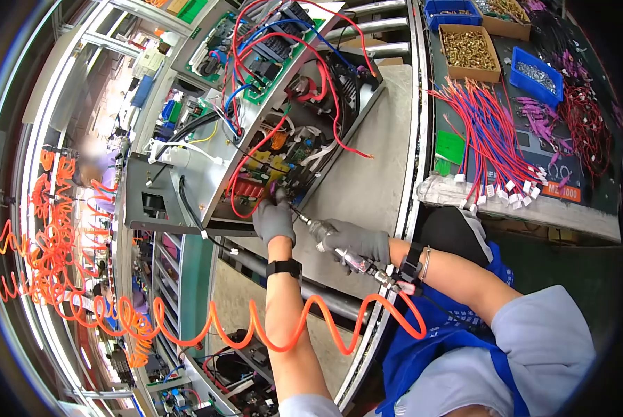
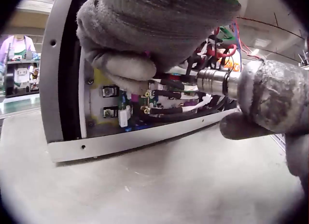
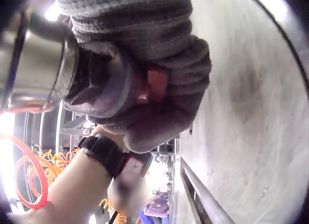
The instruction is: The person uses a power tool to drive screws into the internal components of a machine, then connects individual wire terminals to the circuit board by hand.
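Observation:
My gloved left hand (image 1: 275, 221) (image 2: 154, 31) reaches into the open metal-framed unit (image 1: 186, 177) (image 2: 108, 149). Its fingers are curled with the tips together at a dark-sleeved cable (image 2: 169, 83), which they appear to pinch; the fingers hide the cable's end. My gloved right hand (image 1: 360, 240) (image 3: 140, 64) grips a metal air driver (image 1: 320, 231) (image 2: 217, 82) (image 3: 34, 64), its nose pointing at the left fingertips. The driver's tip is hidden, so contact cannot be told. Just below, two cable lugs sit under brass-coloured screws (image 2: 147, 109).
An orange coiled hose (image 1: 249, 340) runs from the driver across my left forearm. Loose red wires (image 1: 336, 104) hang over the unit. On the right bench lie red and blue cables (image 1: 489, 132), a carton of brass parts (image 1: 470, 52) and a blue bin (image 1: 536, 76).

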`<action>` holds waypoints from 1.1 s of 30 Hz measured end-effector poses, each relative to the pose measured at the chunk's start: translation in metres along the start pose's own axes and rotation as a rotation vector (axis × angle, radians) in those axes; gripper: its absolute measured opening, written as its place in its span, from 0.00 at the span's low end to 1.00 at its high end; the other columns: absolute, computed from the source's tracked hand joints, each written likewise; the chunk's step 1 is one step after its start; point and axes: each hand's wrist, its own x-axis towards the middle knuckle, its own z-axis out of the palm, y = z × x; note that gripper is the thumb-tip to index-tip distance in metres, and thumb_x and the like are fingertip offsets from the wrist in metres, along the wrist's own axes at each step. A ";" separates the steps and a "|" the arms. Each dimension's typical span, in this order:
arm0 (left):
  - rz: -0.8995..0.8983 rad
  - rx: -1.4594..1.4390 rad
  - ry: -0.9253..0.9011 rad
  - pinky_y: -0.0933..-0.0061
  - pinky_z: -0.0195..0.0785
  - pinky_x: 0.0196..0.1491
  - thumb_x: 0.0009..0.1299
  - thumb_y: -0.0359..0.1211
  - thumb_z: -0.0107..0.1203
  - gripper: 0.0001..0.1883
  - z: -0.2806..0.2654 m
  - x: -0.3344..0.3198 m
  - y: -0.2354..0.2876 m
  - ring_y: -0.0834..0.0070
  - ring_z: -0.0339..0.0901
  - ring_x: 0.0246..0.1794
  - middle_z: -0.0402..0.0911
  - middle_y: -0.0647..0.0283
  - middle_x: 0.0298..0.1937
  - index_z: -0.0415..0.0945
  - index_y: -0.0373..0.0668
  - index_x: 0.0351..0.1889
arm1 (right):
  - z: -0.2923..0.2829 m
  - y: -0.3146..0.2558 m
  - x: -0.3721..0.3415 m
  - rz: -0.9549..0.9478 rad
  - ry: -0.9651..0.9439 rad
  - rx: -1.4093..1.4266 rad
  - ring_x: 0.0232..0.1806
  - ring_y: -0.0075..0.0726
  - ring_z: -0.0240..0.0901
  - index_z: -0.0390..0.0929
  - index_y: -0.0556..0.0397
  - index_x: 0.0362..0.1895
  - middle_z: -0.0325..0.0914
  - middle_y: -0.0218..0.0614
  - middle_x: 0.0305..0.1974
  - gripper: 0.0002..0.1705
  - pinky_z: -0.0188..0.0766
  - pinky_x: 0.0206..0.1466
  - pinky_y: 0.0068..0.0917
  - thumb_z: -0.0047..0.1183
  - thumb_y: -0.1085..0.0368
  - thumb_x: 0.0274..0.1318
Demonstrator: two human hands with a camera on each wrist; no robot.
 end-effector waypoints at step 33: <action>-0.017 -0.301 0.037 0.53 0.67 0.39 0.70 0.42 0.46 0.21 0.042 0.018 -0.035 0.48 0.75 0.32 0.78 0.42 0.31 0.78 0.31 0.30 | 0.002 -0.010 -0.010 0.092 0.080 -0.123 0.16 0.26 0.67 0.58 0.45 0.62 0.68 0.32 0.25 0.37 0.69 0.17 0.27 0.61 0.54 0.51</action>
